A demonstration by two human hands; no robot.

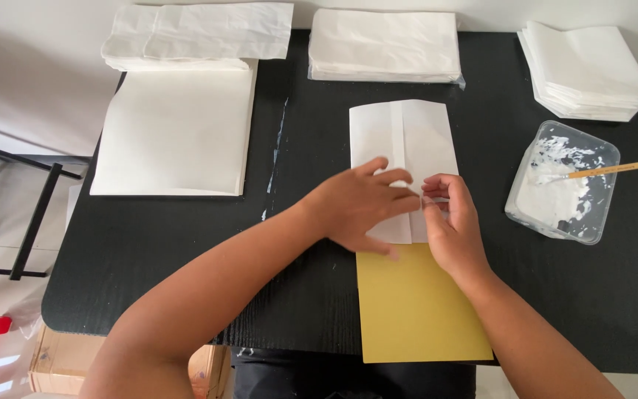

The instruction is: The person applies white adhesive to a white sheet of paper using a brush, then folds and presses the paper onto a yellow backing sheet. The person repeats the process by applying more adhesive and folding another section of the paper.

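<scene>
At the centre of the frame, on the black bench (186,251), I am watching two bare hands working a folded white paper sheet (404,140) that is lying over the top end of a yellow card (415,310). The left hand (359,207) is lying flat with fingers spread, pressing the sheet's lower left flap. The right hand (452,222) is curling its fingers narrowly, pinching the sheet's overlapping edge near the middle seam.

I am judging the main risk to be the seam slipping: if the flat hand is easing off while the pinch is tugging, the flaps could be shifting crooked over the card. The card's lower edge is sitting at the bench's near edge, possibly overhanging it, so a push toward the bottom of the frame could be tipping it off.

At the right of the frame, a clear plastic tub (599,148) of white paste is sitting near the right hand, with a wooden-handled brush (618,168) resting in it and pointing right; a careless elbow could be knocking it and smearing paste.

Stacks of white paper are filling the upper left (175,133), upper middle (384,44) and upper right (585,70). Open room is lying at the lower left and lower right of the bench.
</scene>
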